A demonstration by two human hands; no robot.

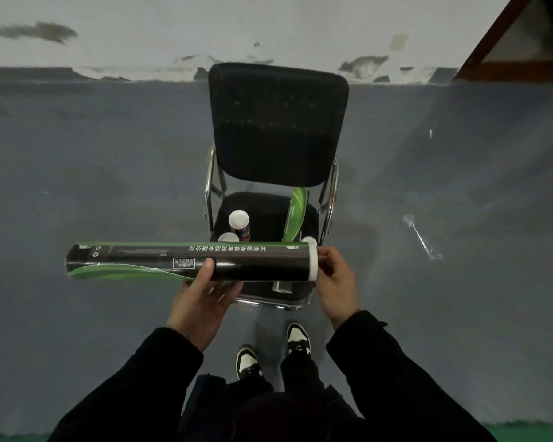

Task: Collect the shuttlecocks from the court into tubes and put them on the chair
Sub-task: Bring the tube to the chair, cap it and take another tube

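My left hand (201,301) cradles green-black shuttlecock tube (189,261) from below, thumb on top, mid-frame. Right hand (334,275) pinches white cap (313,262). Seat cap fully, keep tube level, lay beside upright tubes (239,223) on chair (278,129).

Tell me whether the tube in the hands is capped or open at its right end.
Capped: a white cap closes the black-and-green tube there, under the right hand. The far left end cannot be told.
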